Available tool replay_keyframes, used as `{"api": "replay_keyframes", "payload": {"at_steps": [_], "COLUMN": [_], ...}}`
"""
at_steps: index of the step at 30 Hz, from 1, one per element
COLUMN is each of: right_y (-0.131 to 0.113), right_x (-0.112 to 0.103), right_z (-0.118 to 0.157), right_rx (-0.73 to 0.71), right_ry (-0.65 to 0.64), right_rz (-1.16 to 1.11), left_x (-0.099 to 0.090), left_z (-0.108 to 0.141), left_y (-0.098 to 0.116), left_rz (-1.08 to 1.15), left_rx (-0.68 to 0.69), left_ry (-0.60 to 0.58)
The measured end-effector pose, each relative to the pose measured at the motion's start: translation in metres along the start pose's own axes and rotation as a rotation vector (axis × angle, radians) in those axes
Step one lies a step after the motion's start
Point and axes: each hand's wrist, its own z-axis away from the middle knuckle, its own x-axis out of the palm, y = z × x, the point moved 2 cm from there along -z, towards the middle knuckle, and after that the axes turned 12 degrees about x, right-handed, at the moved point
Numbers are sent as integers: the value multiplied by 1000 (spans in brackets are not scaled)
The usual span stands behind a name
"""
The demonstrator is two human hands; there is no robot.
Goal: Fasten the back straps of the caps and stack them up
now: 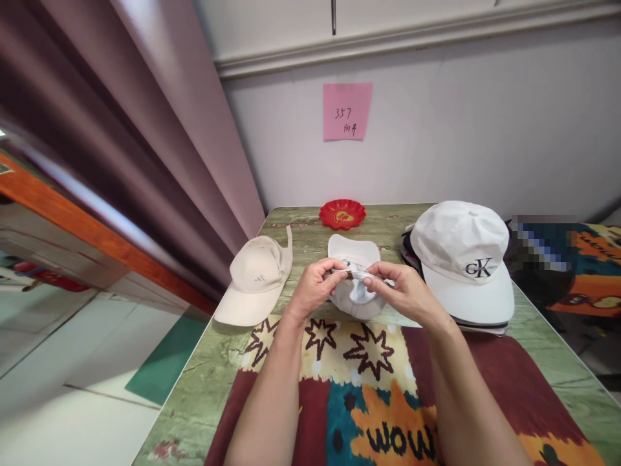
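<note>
A white baseball cap (356, 307) lies at the middle of the table, its brim pointing away from me and its back strap toward me. My left hand (317, 281) pinches the strap from the left, thumb and fingers closed on it. From the right, my right hand (400, 285) pinches the other part of the same strap. The strap's fastening between my fingertips is too small to make out. A beige cap (259, 275) with a small logo sits to the left, its own strap sticking up. On the right, a white cap with black letters (463, 249) tops a stack of caps.
A red scalloped dish (342, 214) stands at the table's back edge. A colourful patterned mat (363, 388) covers the front of the green table (194, 395). The wall behind bears a pink note (347, 111); a mauve curtain (169, 129) hangs at the left.
</note>
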Motion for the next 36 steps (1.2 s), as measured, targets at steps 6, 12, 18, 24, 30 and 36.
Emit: {"api": "replay_keyframes", "payload": {"at_steps": [6,12,18,24,30,36], "right_y": [1,0,-4,-2,45,60], "right_x": [3,5,6,-3,-31,-24], "right_z": [-3,-5,-3,2,2,-10], "right_rx": [-23,-63,-17,-78,33,71], "right_ry": [85,211,232,98,-33,98], "right_rz": [0,73,152,104,372,586], "left_x": [2,0,1,-9,-27,-33], "left_z": [1,2,1,2,4,4], "left_y": [4,4,-1,2,-9,-19], "left_rz": [55,77,125,118,-36,-401], "left_rx": [-64,-133,-95,-93,-159,56], "left_ry": [-13,-41,-39,-17,73,3]}}
